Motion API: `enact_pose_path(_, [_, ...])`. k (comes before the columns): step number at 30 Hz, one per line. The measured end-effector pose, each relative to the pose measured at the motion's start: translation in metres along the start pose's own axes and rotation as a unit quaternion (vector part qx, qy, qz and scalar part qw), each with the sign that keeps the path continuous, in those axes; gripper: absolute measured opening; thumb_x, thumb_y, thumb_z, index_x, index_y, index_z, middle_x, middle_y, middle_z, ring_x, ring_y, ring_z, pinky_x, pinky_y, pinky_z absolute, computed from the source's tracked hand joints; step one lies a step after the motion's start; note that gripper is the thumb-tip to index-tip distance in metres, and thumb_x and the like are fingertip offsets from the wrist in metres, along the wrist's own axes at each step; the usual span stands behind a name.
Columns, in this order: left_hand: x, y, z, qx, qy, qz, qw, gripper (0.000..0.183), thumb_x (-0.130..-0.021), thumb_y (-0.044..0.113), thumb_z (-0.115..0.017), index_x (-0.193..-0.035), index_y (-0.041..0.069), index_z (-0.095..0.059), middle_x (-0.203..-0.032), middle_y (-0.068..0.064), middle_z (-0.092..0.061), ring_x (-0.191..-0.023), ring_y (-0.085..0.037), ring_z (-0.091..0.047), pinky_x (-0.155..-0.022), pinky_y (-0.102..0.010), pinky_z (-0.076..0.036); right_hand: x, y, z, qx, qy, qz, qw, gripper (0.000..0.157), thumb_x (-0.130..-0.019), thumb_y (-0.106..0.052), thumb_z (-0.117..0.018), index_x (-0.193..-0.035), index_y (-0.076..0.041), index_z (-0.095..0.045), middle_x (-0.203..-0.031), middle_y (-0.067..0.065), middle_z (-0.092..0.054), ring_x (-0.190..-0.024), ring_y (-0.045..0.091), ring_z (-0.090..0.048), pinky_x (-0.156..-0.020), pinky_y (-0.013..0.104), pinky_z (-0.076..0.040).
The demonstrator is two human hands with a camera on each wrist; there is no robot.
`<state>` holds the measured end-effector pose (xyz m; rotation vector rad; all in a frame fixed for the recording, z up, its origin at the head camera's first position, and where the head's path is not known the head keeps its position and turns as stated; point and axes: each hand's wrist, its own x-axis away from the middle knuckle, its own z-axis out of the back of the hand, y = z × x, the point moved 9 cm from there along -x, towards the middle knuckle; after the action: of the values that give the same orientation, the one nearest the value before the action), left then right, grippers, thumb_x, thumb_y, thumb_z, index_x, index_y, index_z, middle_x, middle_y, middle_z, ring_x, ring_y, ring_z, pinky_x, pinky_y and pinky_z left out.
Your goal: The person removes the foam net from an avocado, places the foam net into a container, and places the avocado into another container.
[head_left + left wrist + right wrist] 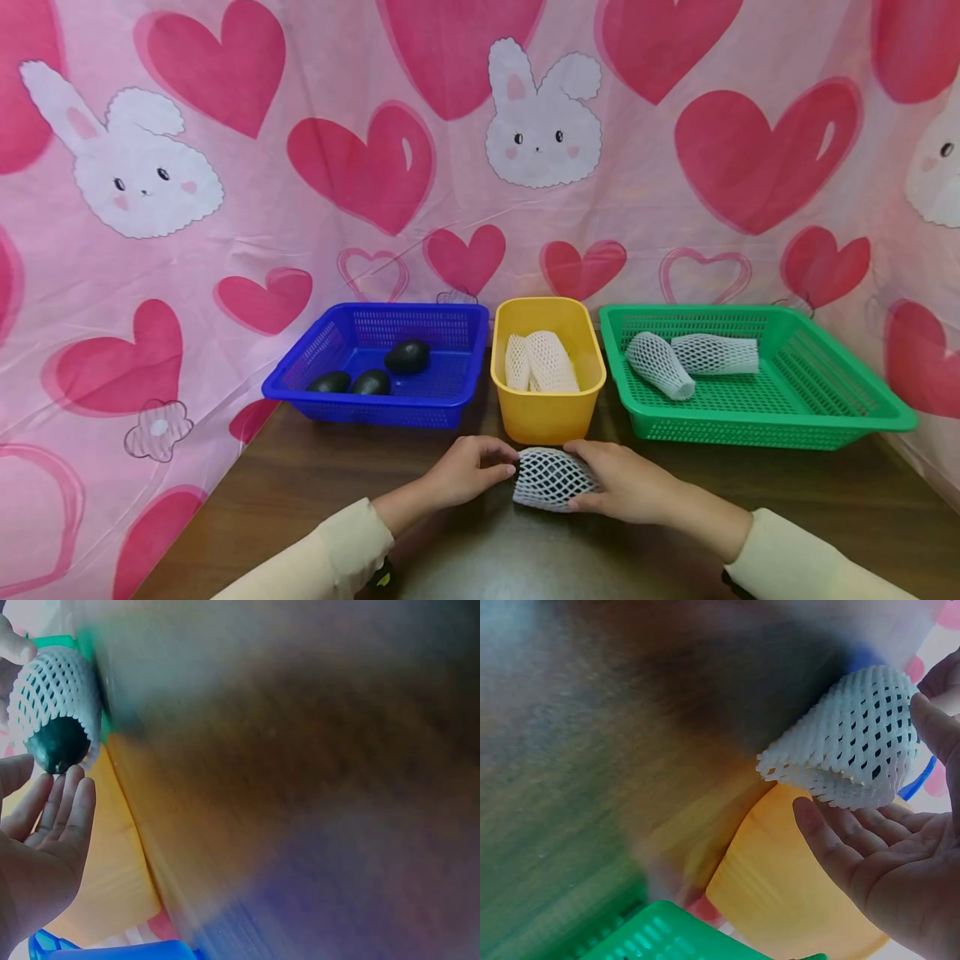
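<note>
A white foam fruit net (553, 479) is stretched around a dark avocado (58, 744), whose tip shows at the net's open end in the left wrist view. My right hand (626, 483) holds the netted avocado from the right, thumb on one side and fingers on the other. At the other end is my left hand (468, 473), its fingers extended and fingertips at the avocado's exposed tip. In the right wrist view the net (855, 742) tapers to a loose end, and most of the avocado is hidden inside.
A blue basket (375, 410) with three bare avocados (407, 357) stands at the left. Behind my hands, a yellow bin (551, 421) contains foam nets (551, 362). To the right, a green basket (750, 427) holds two netted pieces (716, 355). A pink patterned cloth hangs behind.
</note>
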<state>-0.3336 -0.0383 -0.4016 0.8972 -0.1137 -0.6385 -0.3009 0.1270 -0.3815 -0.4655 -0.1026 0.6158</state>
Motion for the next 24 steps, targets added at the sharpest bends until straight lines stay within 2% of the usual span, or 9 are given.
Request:
enact_pose_path(7, [-0.003,-0.001,-0.003,0.006,-0.002,0.0,1.0,0.015,-0.09,0.013,-0.07,-0.104,0.01,-0.072,-0.1,0.005,-0.069,-0.092,-0.008,-0.062,-0.085,-0.034,-0.051,0.001,0.001,-0.003,-0.011,-0.003,0.01,1.0,0.066,-0.083,-0.047,-0.074,-0.127,-0.002,-0.055,-0.116,0.004,-0.061,-0.099,0.018,-0.058,-0.086,0.044,-0.049])
enact_pose_path(10, [-0.004,0.0,-0.005,0.021,-0.009,-0.005,0.9997,0.017,-0.089,0.01,-0.071,-0.106,0.008,-0.072,-0.101,0.002,-0.07,-0.094,-0.013,-0.065,-0.086,-0.035,-0.051,0.0,0.003,-0.005,-0.016,-0.009,0.006,1.0,0.065,-0.084,-0.046,-0.073,-0.128,-0.003,-0.054,-0.117,0.003,-0.061,-0.1,0.016,-0.057,-0.087,0.043,-0.049])
enact_pose_path(14, [-0.006,0.002,-0.008,0.055,-0.026,-0.011,0.9981,0.023,-0.088,0.006,-0.071,-0.111,0.005,-0.07,-0.107,-0.004,-0.07,-0.099,-0.021,-0.066,-0.087,-0.037,-0.052,0.0,0.005,-0.007,-0.019,-0.013,0.004,1.0,0.063,-0.085,-0.045,-0.073,-0.129,-0.005,-0.054,-0.118,0.001,-0.061,-0.1,0.015,-0.057,-0.087,0.043,-0.049])
enact_pose_path(18, [-0.009,-0.001,-0.014,0.082,-0.053,-0.001,0.9952,0.032,-0.086,0.003,-0.072,-0.118,0.003,-0.067,-0.115,-0.007,-0.067,-0.103,-0.022,-0.065,-0.088,-0.033,-0.051,0.001,0.004,-0.006,-0.023,-0.012,0.013,1.0,0.063,-0.085,-0.044,-0.073,-0.129,-0.004,-0.054,-0.118,0.002,-0.061,-0.1,0.015,-0.057,-0.086,0.043,-0.049])
enact_pose_path(24, [-0.013,-0.005,-0.023,0.09,-0.083,0.003,0.9924,0.045,-0.082,-0.004,-0.073,-0.125,-0.003,-0.061,-0.124,-0.013,-0.062,-0.107,-0.022,-0.062,-0.087,-0.026,-0.05,0.001,0.003,-0.007,-0.028,-0.013,0.016,0.999,0.063,-0.084,-0.043,-0.074,-0.13,-0.004,-0.054,-0.118,0.002,-0.061,-0.099,0.015,-0.057,-0.086,0.042,-0.049])
